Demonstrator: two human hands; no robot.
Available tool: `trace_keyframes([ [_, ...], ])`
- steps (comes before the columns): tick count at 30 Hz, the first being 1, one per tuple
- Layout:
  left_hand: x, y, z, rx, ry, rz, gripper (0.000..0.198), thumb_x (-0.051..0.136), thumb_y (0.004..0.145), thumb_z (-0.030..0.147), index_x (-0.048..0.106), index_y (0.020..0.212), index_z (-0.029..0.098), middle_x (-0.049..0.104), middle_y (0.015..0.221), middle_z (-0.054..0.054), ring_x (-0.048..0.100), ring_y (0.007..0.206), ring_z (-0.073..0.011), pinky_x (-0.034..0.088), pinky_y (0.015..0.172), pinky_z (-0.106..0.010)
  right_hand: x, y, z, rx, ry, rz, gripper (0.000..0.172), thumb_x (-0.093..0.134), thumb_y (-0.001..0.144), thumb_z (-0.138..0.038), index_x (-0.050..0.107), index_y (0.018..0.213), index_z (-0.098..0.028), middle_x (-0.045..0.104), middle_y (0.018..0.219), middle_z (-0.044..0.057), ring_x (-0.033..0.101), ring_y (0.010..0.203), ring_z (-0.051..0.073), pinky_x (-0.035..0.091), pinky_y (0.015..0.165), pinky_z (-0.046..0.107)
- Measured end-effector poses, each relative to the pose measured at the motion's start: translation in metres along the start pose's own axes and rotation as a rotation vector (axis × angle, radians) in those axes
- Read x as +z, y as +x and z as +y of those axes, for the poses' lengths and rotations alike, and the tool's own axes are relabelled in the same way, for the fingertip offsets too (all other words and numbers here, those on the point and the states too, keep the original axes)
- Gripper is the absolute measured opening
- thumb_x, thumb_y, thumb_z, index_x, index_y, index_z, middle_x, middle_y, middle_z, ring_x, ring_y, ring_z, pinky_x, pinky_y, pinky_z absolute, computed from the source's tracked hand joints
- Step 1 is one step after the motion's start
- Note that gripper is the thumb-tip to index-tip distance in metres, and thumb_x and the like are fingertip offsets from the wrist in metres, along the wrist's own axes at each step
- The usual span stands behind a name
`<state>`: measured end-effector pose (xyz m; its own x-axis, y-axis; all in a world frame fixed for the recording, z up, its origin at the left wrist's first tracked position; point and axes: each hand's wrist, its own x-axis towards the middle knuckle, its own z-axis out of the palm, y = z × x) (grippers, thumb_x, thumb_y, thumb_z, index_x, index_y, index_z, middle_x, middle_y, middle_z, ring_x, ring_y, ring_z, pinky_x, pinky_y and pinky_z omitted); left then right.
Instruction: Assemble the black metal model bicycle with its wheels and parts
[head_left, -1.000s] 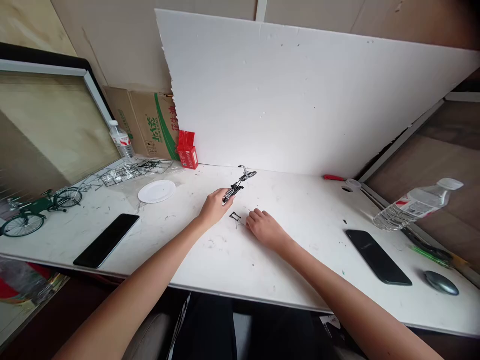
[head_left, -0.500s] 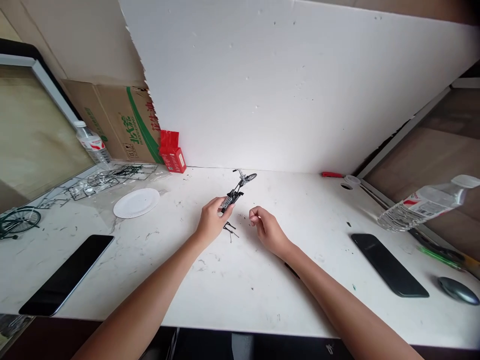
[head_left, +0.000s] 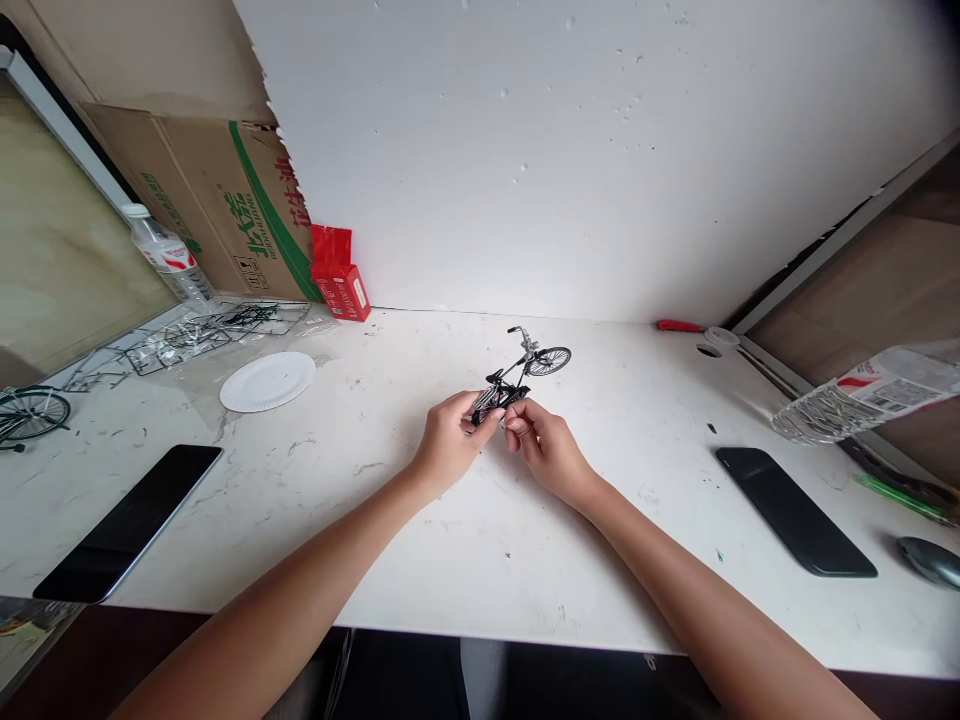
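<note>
A small black model bicycle (head_left: 521, 370) is held over the white table (head_left: 465, 520), its front wheel and handlebar pointing away to the right. My left hand (head_left: 448, 450) grips its rear end, fingers closed. My right hand (head_left: 546, 448) is pinched against the frame just beside the left fingers; whether it holds a small part is too small to tell. Both hands meet at the middle of the table.
A black phone (head_left: 124, 525) lies front left, another phone (head_left: 795, 512) front right with a mouse (head_left: 930, 560) and a lying water bottle (head_left: 862, 398). A white plate (head_left: 268, 381), plastic part frames (head_left: 202, 335), a red box (head_left: 341, 290) and a red-handled tool (head_left: 679, 325) are further back.
My right hand has moved up to the model bicycle and pinches at its frame. The small black part that lay on the table is out of sight. The bicycle has turned to the right.
</note>
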<state>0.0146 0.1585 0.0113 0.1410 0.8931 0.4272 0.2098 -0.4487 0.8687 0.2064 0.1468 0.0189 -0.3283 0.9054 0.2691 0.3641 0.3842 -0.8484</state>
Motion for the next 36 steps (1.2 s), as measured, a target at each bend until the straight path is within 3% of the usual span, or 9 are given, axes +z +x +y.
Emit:
trace_keyframes([
  [12, -0.001, -0.002, 0.000, 0.046, -0.025, -0.100, 0.017, 0.061, 0.102, 0.031, 0.072, 0.104, 0.018, 0.071, 0.098, -0.009, 0.066, 0.088, -0.0184, 0.062, 0.075, -0.026, 0.003, 0.000, 0.007, 0.037, 0.066, 0.025, 0.037, 0.045, 0.111, -0.059, 0.053, 0.096, -0.026, 0.064, 0.073, 0.000, 0.050, 0.064, 0.017, 0.042, 0.063, 0.032],
  [17, -0.001, -0.002, -0.006, 0.024, -0.034, -0.124, 0.021, 0.062, 0.102, 0.033, 0.073, 0.113, 0.018, 0.075, 0.107, -0.011, 0.072, 0.092, -0.0204, 0.064, 0.085, -0.032, 0.004, 0.000, 0.007, 0.078, 0.089, 0.022, 0.038, 0.048, 0.110, -0.060, 0.055, 0.097, -0.025, 0.065, 0.071, 0.000, 0.051, 0.062, 0.017, 0.041, 0.061, 0.032],
  [22, 0.000, -0.002, -0.008, -0.024, -0.076, -0.115, 0.027, 0.065, 0.100, 0.032, 0.072, 0.122, 0.017, 0.077, 0.116, -0.013, 0.075, 0.097, -0.0221, 0.065, 0.085, -0.033, 0.003, 0.000, 0.009, 0.088, 0.102, 0.006, 0.039, 0.048, 0.109, -0.062, 0.054, 0.097, -0.026, 0.066, 0.071, 0.000, 0.050, 0.061, 0.017, 0.041, 0.061, 0.032],
  [30, -0.002, -0.002, -0.006, -0.007, -0.044, -0.150, 0.018, 0.063, 0.100, 0.029, 0.073, 0.110, 0.019, 0.073, 0.103, -0.010, 0.072, 0.093, -0.0209, 0.065, 0.082, -0.031, 0.001, 0.000, 0.009, 0.089, 0.043, -0.008, 0.039, 0.046, 0.109, -0.062, 0.054, 0.096, -0.026, 0.066, 0.070, 0.000, 0.048, 0.059, 0.017, 0.040, 0.058, 0.032],
  [36, -0.002, -0.001, -0.004, -0.004, -0.025, -0.146, 0.015, 0.064, 0.096, 0.023, 0.073, 0.107, 0.018, 0.073, 0.103, -0.010, 0.073, 0.093, -0.0208, 0.065, 0.082, -0.032, -0.003, 0.002, 0.015, 0.072, 0.002, -0.025, 0.039, 0.047, 0.109, -0.061, 0.057, 0.098, -0.025, 0.067, 0.071, 0.001, 0.053, 0.061, 0.018, 0.044, 0.060, 0.033],
])
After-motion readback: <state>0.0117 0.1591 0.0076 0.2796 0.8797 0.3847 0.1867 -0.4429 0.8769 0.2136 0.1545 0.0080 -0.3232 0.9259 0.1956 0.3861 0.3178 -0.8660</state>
